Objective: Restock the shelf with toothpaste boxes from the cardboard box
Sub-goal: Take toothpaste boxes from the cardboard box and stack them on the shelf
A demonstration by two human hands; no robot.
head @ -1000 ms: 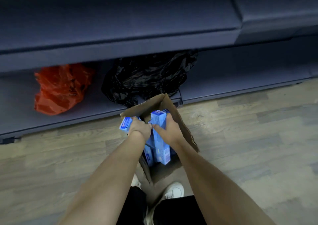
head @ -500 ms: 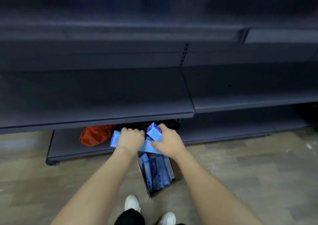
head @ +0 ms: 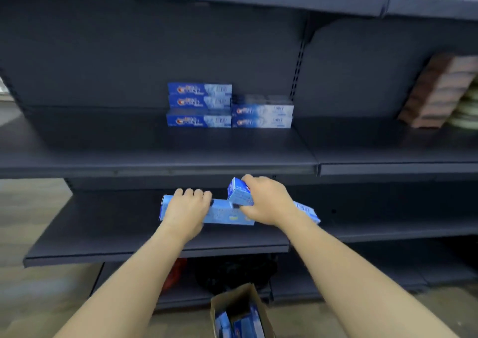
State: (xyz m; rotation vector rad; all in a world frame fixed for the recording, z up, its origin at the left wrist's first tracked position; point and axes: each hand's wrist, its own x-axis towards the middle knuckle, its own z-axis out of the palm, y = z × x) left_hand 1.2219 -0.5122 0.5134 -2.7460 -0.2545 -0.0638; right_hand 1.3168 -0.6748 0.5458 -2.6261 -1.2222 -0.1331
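My left hand grips a long blue toothpaste box lying crosswise in front of the lower shelf. My right hand holds a second blue box, its end face pointing up-left and its far end sticking out past the wrist. Both hands hang in the air below the front lip of the dark middle shelf. On that shelf stand two stacks of blue toothpaste boxes. The open cardboard box sits on the floor between my arms, with more blue boxes inside.
A dark lower shelf juts out under my hands. Brownish stacked packs fill the middle shelf's far right. An orange bag and a black bag lie on the bottom shelf behind the carton. Pale wood floor lies at left.
Both hands have lifted the two toothpaste boxes out of the cardboard box and up to shelf height. My view has swung upward, so the stocked shelf now shows.
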